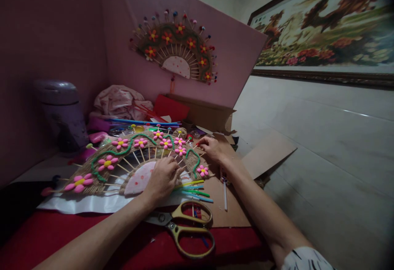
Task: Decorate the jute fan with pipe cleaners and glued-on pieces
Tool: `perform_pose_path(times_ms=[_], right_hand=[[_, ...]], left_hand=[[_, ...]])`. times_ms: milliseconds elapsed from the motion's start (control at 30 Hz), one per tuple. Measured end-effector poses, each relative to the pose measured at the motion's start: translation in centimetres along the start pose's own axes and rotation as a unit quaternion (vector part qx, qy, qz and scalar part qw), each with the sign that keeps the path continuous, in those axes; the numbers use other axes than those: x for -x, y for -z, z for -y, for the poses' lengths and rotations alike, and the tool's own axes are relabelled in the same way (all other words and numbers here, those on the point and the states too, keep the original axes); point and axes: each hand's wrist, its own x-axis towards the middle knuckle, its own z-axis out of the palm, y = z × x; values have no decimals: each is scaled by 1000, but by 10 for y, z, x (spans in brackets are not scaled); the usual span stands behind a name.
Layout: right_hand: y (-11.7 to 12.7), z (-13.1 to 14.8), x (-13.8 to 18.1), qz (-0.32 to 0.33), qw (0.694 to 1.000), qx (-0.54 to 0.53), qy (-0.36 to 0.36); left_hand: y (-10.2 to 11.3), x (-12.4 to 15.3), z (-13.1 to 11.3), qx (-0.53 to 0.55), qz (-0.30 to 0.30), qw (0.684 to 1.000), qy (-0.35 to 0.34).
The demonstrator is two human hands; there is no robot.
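Observation:
A handmade craft fan (141,157) lies in front of me, its arched band wound with brown twine. Pink clay flowers (79,183) with yellow centres and a wavy green strip decorate the band. Wooden sticks radiate from a pale half-round centre (140,179) with reddish spots, and several carry coloured balls at their tips. My left hand (163,178) bears on the right part of that centre, fingers curled over the sticks and gripping the fan. At the fan's upper right, my right hand (211,148) pinches a small red ball (198,144) at a stick's tip.
Gold-handled scissors (192,229) lie on the red cloth (129,237) near me. Coloured straws (193,192) sit beside my left hand. Cardboard (227,214) lies at right, a purple container (63,116) stands at left, and a similar finished-looking fan (175,48) hangs on the pink board.

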Motion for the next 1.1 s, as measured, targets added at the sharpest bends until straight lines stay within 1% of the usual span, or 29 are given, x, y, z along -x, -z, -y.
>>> perform_pose_path(times_ms=[200,433,633,800,967,1100], right_hand=[[-3,-1,-2,-12,1000,-7,2],[-7,-9,-3,-27,1000,-3,-16],[-3,-8,0,-21,1000,0,-22],[2,-5,4,-32,999,-2,-34],[2,0,10,-59,996,-38,-50],[-5,2,13,-52,994,-72,-59]], left_hand=[[-1,0,1,-3,5,1000,-3],[-1,0,1,-9,7,1000,-4],[-1,0,3,-6,6,1000,-10],[-3,1,5,-4,4,1000,-7],[-3,1,5,-8,8,1000,-8],[-4,1,6,-9,7,1000,-9]])
